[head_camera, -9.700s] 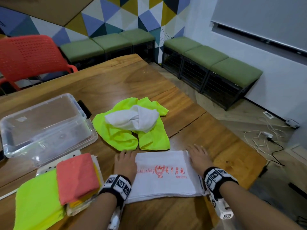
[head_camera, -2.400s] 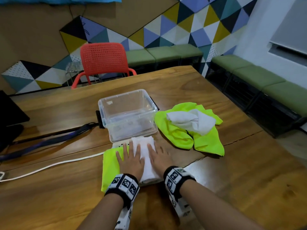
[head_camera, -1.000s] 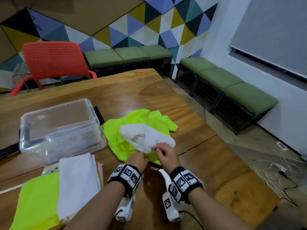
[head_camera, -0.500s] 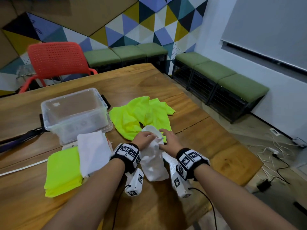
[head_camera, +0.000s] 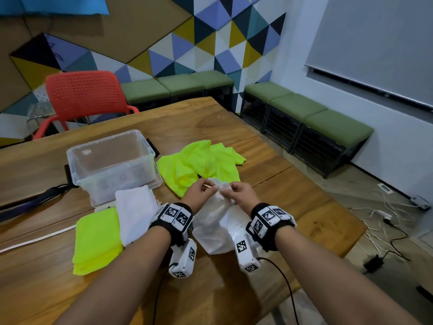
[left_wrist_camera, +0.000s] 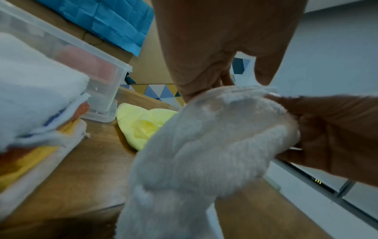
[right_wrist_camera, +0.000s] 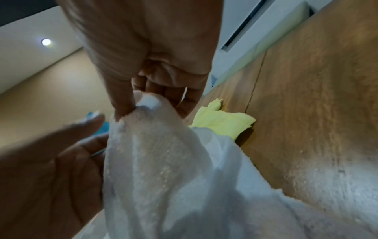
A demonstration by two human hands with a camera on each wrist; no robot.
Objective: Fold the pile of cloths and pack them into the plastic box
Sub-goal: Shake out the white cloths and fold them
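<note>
Pinching the top edge of a white cloth (head_camera: 216, 221), the left hand (head_camera: 199, 192) and right hand (head_camera: 241, 194) hold it up side by side, its lower part draping onto the wooden table (head_camera: 234, 127). The clear plastic box (head_camera: 112, 160) stands to the left, behind a stack of folded cloths (head_camera: 117, 221). A crumpled yellow-green cloth (head_camera: 199, 165) lies just beyond the hands.

Plastic box (head_camera: 112, 158) contents blurred, perhaps empty.
</note>
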